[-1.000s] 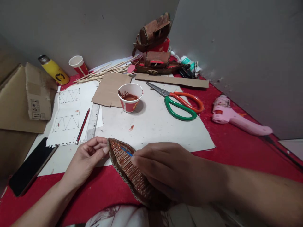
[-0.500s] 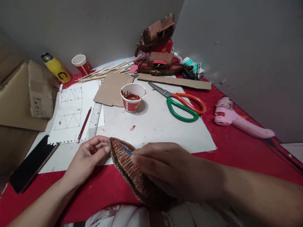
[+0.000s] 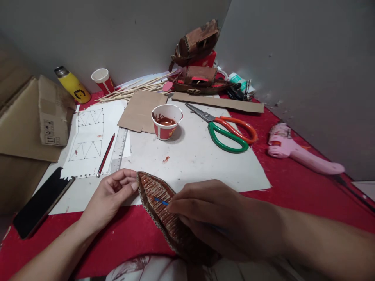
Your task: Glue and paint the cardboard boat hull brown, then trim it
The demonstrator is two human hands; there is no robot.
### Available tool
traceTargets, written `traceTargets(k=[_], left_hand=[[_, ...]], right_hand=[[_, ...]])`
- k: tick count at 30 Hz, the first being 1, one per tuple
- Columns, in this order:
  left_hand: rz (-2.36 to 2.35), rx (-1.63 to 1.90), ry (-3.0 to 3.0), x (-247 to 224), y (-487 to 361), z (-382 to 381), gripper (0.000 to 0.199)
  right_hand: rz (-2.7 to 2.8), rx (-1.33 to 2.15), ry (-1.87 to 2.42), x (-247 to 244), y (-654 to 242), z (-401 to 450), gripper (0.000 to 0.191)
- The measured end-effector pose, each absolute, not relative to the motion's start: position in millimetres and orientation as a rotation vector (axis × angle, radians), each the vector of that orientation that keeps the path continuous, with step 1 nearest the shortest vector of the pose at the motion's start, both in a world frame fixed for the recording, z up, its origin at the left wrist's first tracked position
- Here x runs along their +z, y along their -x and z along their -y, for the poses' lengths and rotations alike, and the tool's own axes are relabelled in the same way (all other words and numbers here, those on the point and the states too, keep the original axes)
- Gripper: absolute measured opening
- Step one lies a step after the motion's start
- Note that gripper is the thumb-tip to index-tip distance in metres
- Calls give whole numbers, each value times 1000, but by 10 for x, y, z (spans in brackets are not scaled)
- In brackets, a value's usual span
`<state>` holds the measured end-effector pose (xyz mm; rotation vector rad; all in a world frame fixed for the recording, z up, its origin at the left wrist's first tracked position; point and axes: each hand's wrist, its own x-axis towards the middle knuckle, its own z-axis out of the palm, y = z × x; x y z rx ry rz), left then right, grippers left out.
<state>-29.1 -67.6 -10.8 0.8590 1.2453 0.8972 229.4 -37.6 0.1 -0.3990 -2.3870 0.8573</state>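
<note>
A cardboard model boat hull (image 3: 160,212), ribbed inside and coated with glossy reddish-brown paint, points away from me at the table's front edge. My left hand (image 3: 115,193) pinches its pointed far tip between thumb and fingers. Over the hull's right side, my right hand (image 3: 213,214) is closed round a thin blue paintbrush (image 3: 160,201). The brush's end reaches the ribbed inside near the tip. My right hand hides the hull's near right part. Beyond the hull stands a paper cup (image 3: 166,132) holding brown paint, with drips on its inner wall.
Scissors (image 3: 228,134) with orange and green handles lie right of the cup; a pink glue gun (image 3: 301,150) is farther right. At left are a phone (image 3: 42,205), pencil (image 3: 106,155) and drawing (image 3: 88,134). Finished-looking model boats (image 3: 199,78) and wooden sticks (image 3: 137,89) sit behind.
The brush tip has moved from near the hull's point down and right along the ribs, with my right hand. My left hand keeps its pinch. The whole view has shifted slightly.
</note>
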Motion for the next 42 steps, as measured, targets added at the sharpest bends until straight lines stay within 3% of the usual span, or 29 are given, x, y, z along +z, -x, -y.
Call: traceTargets(k=[16, 42], left_hand=[[-1266, 898, -873, -122, 290, 686, 16], [-1208, 919, -873, -154, 288, 677, 14]], right_hand=[[2473, 1044, 290, -10, -2342, 301, 23], [2271, 1009, 403, -56, -2348, 212, 22]])
